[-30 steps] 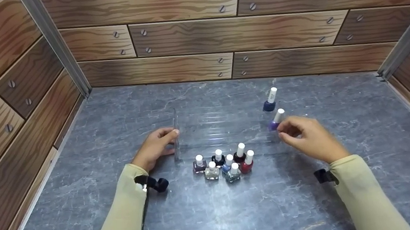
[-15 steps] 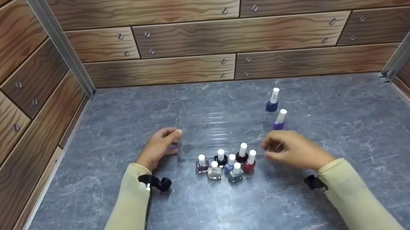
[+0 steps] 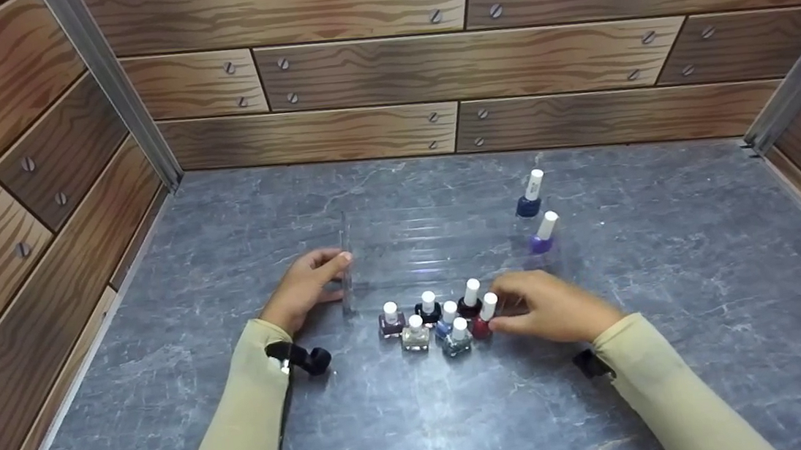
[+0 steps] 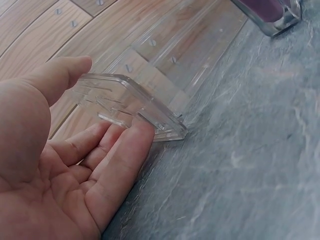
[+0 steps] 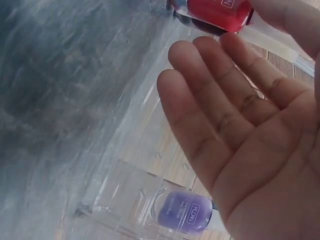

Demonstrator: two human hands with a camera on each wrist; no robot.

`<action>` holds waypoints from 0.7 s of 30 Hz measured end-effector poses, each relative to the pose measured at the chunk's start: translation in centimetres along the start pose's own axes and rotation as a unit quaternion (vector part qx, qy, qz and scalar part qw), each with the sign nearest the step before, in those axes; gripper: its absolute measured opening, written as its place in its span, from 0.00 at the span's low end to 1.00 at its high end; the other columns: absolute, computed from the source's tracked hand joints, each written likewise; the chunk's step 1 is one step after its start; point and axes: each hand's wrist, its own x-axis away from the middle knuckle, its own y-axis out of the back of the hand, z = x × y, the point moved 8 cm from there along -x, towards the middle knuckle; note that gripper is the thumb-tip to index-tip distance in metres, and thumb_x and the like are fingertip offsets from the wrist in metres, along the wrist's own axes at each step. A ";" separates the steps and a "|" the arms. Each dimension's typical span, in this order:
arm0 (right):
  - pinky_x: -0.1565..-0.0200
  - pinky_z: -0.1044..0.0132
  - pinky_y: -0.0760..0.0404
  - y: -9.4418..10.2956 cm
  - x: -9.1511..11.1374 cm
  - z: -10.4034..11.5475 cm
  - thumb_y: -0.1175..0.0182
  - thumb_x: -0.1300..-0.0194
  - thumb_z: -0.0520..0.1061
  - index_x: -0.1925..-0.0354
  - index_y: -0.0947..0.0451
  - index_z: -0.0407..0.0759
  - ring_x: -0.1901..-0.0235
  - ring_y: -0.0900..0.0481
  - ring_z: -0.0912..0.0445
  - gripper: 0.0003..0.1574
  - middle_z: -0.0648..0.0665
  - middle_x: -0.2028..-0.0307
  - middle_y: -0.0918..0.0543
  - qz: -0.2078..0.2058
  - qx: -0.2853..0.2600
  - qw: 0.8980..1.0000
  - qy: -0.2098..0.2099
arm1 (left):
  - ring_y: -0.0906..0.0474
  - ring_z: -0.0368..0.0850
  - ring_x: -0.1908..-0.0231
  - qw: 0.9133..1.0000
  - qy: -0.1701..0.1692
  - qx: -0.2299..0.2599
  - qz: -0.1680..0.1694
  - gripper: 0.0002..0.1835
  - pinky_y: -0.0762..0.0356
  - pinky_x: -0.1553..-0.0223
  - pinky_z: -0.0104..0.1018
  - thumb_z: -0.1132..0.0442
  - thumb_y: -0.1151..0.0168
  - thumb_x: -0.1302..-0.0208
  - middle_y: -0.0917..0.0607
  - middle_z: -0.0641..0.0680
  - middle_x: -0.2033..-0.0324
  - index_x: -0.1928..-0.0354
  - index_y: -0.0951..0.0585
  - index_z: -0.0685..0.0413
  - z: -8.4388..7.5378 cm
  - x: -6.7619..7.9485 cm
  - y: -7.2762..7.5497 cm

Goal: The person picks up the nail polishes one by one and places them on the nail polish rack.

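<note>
Just left of the nearer right hand [image 3: 555, 309], its thumb and fingers apart, the red bottle [image 3: 482, 326] was supported upright by the tabletop [image 3: 404, 416], while the rack [image 3: 440, 250] was gripped by the left hand [image 3: 301, 286].

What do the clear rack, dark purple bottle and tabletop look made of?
Clear rack: glossy, probably acrylic; the wood pattern shows through and its edges glint.
Dark purple bottle: likely glass, glossy, judging by the thick clear base; white cap, opaque, probably plastic.
Tabletop: grey with white marble-like veins, slight sheen; stone or laminate, can't tell.
</note>
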 end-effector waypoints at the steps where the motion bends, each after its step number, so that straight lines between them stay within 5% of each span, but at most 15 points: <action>1: 0.53 0.59 0.14 0.0 0.0 0.1 0.29 0.34 0.48 0.53 0.17 0.49 0.59 0.18 0.59 0.13 0.55 0.59 0.16 0.000 0.005 1.000 0.002 | 0.24 0.50 0.47 1.000 -0.001 -0.001 0.000 0.26 0.13 0.47 0.42 0.50 0.33 0.28 0.20 0.58 0.46 0.37 0.22 0.60 0.0 0.0 0.0; 13: 0.55 0.60 0.14 0.4 0.3 -0.2 0.29 0.34 0.46 0.58 0.19 0.52 0.62 0.19 0.60 0.08 0.57 0.62 0.16 0.012 0.043 0.999 0.011 | 0.24 0.51 0.45 1.000 0.002 -0.004 0.002 0.27 0.13 0.46 0.41 0.50 0.33 0.28 0.20 0.59 0.44 0.36 0.22 0.60 0.0 0.1 0.0; 21: 0.52 0.58 0.13 0.8 1.0 -1.2 0.28 0.35 0.48 0.57 0.21 0.49 0.60 0.17 0.59 0.12 0.56 0.62 0.16 0.037 0.022 0.999 -0.032 | 0.24 0.49 0.47 1.000 0.004 0.001 0.000 0.27 0.13 0.47 0.41 0.50 0.33 0.28 0.20 0.58 0.45 0.36 0.23 0.60 0.1 0.1 0.1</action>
